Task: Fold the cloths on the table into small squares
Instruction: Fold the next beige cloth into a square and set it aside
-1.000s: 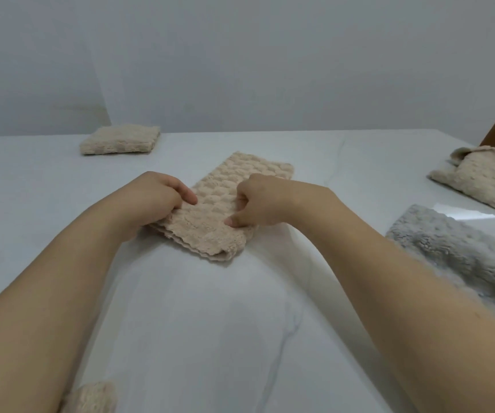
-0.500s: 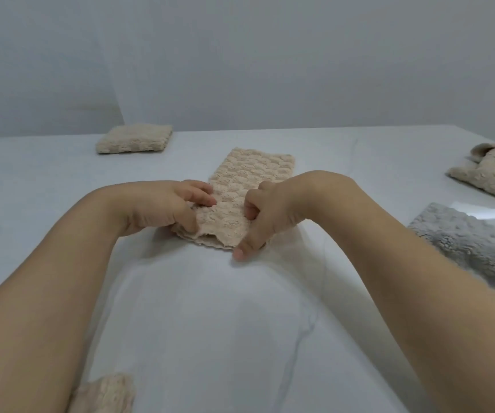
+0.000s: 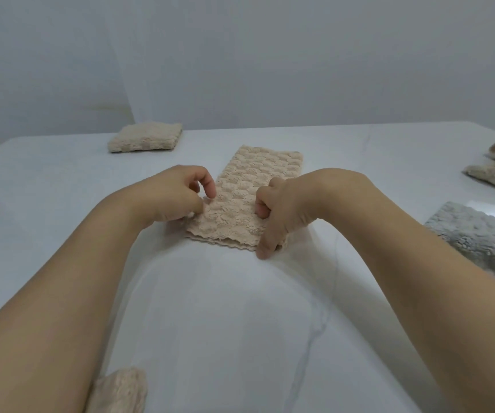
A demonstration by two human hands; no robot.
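The white marbled table (image 3: 240, 338) carries a long beige cloth (image 3: 249, 198) at centre. A folded beige square (image 3: 146, 141) lies far left, a grey cloth (image 3: 478, 242) right.

Grey cloth (image 3: 478, 242) right of right hand (image 3: 282, 213) ran off frame; beige scrap (image 3: 121, 391) under left forearm cut off too.

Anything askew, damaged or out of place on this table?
Nothing stands out. The beige strip cloth lies flat on the white table with both hands at its near end, the folded beige square sits neatly at the far left, and the grey cloth waits unfolded at right.
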